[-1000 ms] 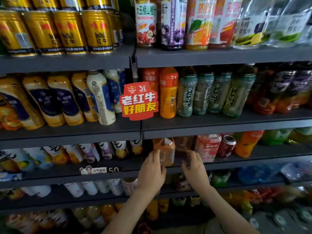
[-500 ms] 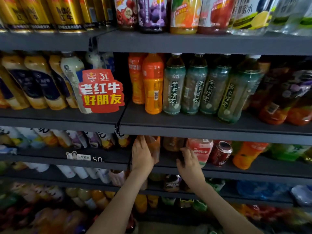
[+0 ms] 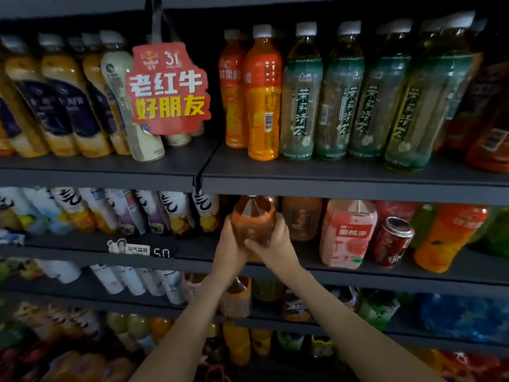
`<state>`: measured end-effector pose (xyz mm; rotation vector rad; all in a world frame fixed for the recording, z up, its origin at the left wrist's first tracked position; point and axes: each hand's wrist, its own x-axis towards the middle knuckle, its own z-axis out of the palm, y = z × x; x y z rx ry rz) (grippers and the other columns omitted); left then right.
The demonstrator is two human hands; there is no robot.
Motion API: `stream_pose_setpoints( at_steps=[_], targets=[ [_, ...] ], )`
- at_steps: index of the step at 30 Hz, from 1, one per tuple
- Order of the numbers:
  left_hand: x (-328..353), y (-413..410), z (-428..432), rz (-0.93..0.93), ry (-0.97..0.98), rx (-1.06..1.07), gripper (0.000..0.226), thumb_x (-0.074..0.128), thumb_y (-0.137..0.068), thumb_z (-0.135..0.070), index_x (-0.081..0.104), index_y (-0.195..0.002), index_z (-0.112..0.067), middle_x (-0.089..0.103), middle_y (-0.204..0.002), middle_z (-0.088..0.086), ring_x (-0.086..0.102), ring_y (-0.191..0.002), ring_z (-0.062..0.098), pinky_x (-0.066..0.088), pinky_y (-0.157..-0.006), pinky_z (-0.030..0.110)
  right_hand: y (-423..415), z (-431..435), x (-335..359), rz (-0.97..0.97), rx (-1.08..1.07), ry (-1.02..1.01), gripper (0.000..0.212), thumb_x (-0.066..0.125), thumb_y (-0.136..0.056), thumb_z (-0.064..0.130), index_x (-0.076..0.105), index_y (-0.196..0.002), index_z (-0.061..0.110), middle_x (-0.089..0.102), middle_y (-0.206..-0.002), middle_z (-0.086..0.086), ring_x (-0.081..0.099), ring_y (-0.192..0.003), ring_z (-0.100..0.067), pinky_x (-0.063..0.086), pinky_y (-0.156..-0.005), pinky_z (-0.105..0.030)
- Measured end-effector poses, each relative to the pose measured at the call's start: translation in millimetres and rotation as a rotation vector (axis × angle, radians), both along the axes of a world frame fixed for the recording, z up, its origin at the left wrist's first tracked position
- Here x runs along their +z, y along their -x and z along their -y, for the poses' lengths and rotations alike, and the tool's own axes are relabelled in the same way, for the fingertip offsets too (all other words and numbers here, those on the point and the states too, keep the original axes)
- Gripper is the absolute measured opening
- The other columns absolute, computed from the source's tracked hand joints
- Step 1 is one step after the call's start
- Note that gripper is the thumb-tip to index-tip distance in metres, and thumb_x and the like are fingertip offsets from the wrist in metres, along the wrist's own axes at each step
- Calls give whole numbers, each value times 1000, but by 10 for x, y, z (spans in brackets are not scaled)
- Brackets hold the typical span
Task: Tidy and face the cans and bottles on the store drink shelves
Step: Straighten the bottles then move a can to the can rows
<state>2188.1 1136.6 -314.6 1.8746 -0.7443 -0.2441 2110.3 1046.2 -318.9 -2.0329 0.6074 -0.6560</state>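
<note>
Half a second back, found only left hand point(image 3: 230, 244) flat against bottle point(image 3: 253, 219), with right hand point(image 3: 271, 244) reaching past it toward the darker row behind. Now find both wrapped round that same brown bottle: left fingers curled on its left flank, right fingers and thumb curled on its right flank, meeting low on its front. Note neck tipped toward the camera, cap end just above the knuckles, close under the upper board. Cannot tell whether base has cleared shelf point(image 3: 358, 274); hidden behind both palms. Read the change as a reach turned into a firm two-handed grasp, so bottle now under control for drawing forward and turning label outward. Judge this item mid-step, not yet faced; print on wrap too blurred to read. Just right of right fingers, see second bottle point(image 3: 301, 219) upright, then pink bottle point(image 3: 348, 232), then can point(image 3: 391, 244) tilted with top showing. Judge can a likely candidate for righting later. Watch for knocking second bottle while swinging the held one.
</note>
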Motion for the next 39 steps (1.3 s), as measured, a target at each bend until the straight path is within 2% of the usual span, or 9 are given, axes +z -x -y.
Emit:
stream_pose_setpoints(
  at_steps=[2,8,12,17,21,26,31,37,39],
  targets=[
    [-67,-73,-66,117,-87,-19,65,64,-87,-24,30,-143,-18,54,-131,5,53,-113,15,38,-88,21,-75,-89,-74,-13,-65,0,105,76,-77,34,3,-149,10,23,-148,-14,35,-133,-30,40,-104,-42],
    [-136,217,-125,236,-93,157,69,65,-87,-20,29,-145,-13,39,-143,9,40,-131,23,38,-102,29,229,-120,-109,43,-93,80,69,59,-92,24,20,-146,9,34,-143,-10,43,-126,-20,38,-97,-21],
    [-196,824,12,558,-83,50,80,71,-78,-11,24,-144,-7,25,-149,17,25,-139,32,31,-111,43,797,177,-119,103,-445,378,31,56,-90,9,45,-118,1,53,-106,-15,56,-94,-32,53,-75,-42],
    [-244,1178,493,658,-154,-230,76,68,-80,-14,25,-142,-9,24,-150,17,28,-136,35,33,-110,48,1377,788,-89,-154,-778,413,56,61,-84,4,42,-136,1,46,-123,-28,45,-105,-44,42,-89,-54],
    [-218,1315,823,676,-189,-343,73,64,-83,-11,27,-146,-3,23,-151,19,25,-139,35,28,-112,48,1437,1143,-77,-320,-716,377,60,57,-89,16,33,-144,13,23,-146,-25,26,-125,-44,29,-103,-51],
    [-213,1377,871,621,-238,-427,70,52,-91,-13,16,-150,-6,8,-156,16,7,-145,29,19,-117,45,1449,1375,-207,-344,-756,250,71,62,-87,13,21,-143,2,18,-146,-30,24,-131,-47,25,-107,-49],
    [-61,1434,771,608,-212,-383,68,52,-92,-14,17,-149,-7,11,-156,13,12,-144,26,10,-115,30,1500,1474,-140,-166,-654,188,59,67,-83,3,31,-128,-8,38,-127,-29,44,-115,-44,45,-91,-41],
    [263,1532,649,542,-204,-382,65,50,-96,-21,15,-150,-8,12,-157,8,10,-144,18,5,-112,19,1830,1119,122,-53,-585,251,48,75,-76,8,43,-110,-3,45,-109,-19,48,-99,-31,47,-70,-37],
    [440,1564,590,501,-192,-442,67,52,-95,-25,16,-149,-11,15,-155,5,11,-143,14,8,-114,18,1971,914,325,9,-544,225,54,80,-72,14,43,-109,1,48,-108,-11,48,-97,-18,40,-71,-23]
  ],
)
